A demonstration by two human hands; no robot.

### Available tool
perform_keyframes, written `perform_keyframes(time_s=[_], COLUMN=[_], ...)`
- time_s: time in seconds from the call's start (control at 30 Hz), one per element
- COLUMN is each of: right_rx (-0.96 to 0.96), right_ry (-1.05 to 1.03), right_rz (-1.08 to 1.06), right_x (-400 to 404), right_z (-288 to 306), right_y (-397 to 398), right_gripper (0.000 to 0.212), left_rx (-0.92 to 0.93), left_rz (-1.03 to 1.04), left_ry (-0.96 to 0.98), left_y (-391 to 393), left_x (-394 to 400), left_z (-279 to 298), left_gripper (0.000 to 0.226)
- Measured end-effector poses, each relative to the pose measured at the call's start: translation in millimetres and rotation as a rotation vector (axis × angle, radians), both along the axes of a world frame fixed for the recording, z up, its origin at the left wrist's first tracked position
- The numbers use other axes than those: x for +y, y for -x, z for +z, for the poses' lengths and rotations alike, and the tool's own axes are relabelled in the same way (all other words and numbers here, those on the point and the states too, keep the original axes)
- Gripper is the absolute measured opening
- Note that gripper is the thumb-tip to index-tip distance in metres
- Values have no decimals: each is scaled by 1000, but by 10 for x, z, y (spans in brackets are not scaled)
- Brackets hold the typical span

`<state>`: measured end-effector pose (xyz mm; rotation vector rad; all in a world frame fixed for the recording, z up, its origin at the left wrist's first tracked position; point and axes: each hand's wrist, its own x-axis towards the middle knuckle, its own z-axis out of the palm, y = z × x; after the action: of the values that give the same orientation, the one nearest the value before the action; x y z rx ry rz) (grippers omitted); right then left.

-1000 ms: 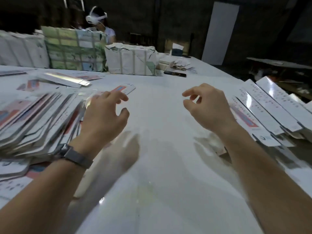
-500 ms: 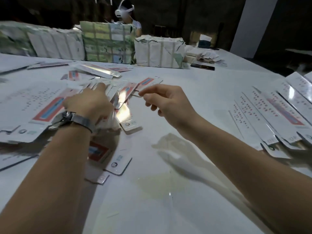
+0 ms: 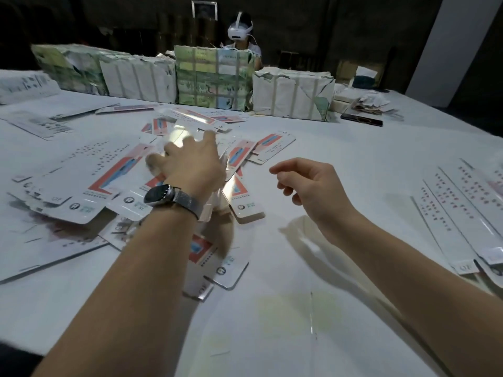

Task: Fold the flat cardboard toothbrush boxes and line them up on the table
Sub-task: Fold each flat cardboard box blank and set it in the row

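Note:
A loose pile of flat toothbrush boxes [image 3: 89, 183], white with red and blue print, spreads over the left half of the white table [image 3: 285, 308]. My left hand [image 3: 190, 164], with a watch on its wrist, lies on top of the pile with fingers spread; the fingertips are blurred and I cannot tell if they grip a sheet. My right hand [image 3: 313, 189] hovers over bare table just right of the pile, fingers loosely curled and holding nothing. A row of folded boxes [image 3: 460, 213] lies side by side at the right edge.
Several strapped paper bundles [image 3: 212, 77] stand along the far side of the table. A person with a white headset [image 3: 241, 31] sits behind them. A dark phone-like object [image 3: 362, 119] and paper scraps lie at the far right. More flat sheets [image 3: 40, 123] lie far left.
My view swung left toward the pile. My left hand went further onto the flat boxes, and my right hand followed to the pile's right edge.

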<state>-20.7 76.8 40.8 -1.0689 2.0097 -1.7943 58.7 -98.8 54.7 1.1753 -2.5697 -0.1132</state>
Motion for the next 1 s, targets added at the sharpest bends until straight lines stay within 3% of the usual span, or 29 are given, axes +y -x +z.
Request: perform_keyframes(time_s=[0.2,0.3,0.37,0.43,0.53,0.7,0.83,0.93,1.0], right_rx=[20,21,77,188,325,293,104,87,-12], right_ry=[43,137,168,153,91,-114,-31,-33,-10], right_rz=[-10,-73,-103,-112,-186,-189,-49,-12,40], right_x=[53,131,199,268,426,719,776,804,837], right_z=[52,153,229,286,320,235,176,208,243], right_y=[12,70,116,143,205,352,283,261,266], right_gripper=[26,22,22,31,45,57,44,28,37], left_rx=[133,436,714,848,815,728,647,685,767], left_rz=[-185,-370,-584,-738,-817,-829,-885,-929,-911], left_ry=[97,72,-174,-551,-1048,-1400,-1806,-1647,-1505], left_y=[28,47,46,34,53,199,252,272,282], left_x=[310,530,694,854,1007,1084,1206,1267,1283], left_z=[99,213,297,336,265,7,-101,-121,-149], left_gripper=[48,47,40,35,31,34,48,32,36])
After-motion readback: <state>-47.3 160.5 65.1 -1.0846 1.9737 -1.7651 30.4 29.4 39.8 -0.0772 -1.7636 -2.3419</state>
